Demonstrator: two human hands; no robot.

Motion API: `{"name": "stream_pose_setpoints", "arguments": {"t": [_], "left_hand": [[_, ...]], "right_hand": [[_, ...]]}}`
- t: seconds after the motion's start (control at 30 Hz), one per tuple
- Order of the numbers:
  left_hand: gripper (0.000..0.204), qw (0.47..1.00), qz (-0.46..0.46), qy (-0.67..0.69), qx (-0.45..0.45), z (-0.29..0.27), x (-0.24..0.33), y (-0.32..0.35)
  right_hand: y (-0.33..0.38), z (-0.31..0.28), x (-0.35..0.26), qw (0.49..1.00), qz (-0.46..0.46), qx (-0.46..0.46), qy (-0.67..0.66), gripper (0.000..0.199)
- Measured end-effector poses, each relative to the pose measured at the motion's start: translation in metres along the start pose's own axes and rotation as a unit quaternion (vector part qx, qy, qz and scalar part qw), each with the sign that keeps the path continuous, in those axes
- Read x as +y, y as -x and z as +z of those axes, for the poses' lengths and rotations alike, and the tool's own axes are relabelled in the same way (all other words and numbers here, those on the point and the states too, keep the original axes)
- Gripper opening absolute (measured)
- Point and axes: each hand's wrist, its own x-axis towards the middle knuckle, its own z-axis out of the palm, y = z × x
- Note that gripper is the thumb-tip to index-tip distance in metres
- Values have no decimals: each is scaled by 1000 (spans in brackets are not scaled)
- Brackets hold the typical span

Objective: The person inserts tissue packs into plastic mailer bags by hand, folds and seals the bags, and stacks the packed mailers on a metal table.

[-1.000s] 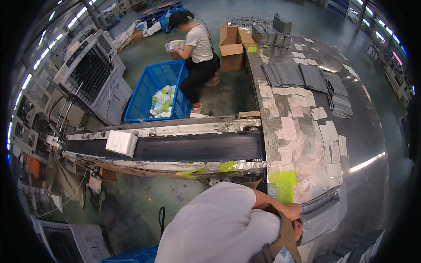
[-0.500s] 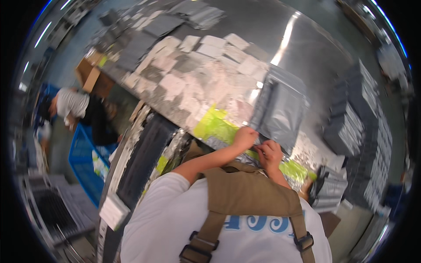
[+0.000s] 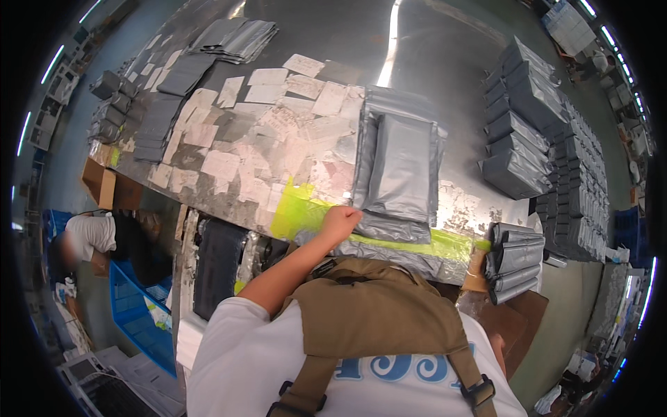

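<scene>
A stack of flat grey plastic bags [image 3: 399, 163] lies on the metal table in front of me, its top bag creased and glossy. At its near left corner, my left hand [image 3: 340, 222] is closed, fingertips pinching the bag edge. Part of what the fingers grip is hidden. Beneath the hand runs bright yellow-green tape [image 3: 292, 212] along the table's near edge. My right hand is out of sight; only a sliver of the right arm shows beside my body.
Rolled grey bags [image 3: 514, 260] hang at the right edge by a cardboard box [image 3: 517, 326]. Tall stacks of grey packages [image 3: 577, 187] stand at the right. More grey bags [image 3: 236, 38] lie at the far left. A person [image 3: 97, 236] bends by a blue crate [image 3: 135, 316].
My right hand has left the bag's near edge and gone out of view. My left hand stays at the bag's left corner. The view has turned and is sharper.
</scene>
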Motion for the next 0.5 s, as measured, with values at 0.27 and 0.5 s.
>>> {"name": "stream_pose_setpoints", "arguments": {"t": [0.27,0.5], "left_hand": [[41,707,594,-381,-31,-40,32,-5],[40,687,588,-397,-158,-42,27,-39]], "right_hand": [[-76,-200,-295,830,-417,364,73,41],[-135,-218,-318,770,-564,279,108,13]]}}
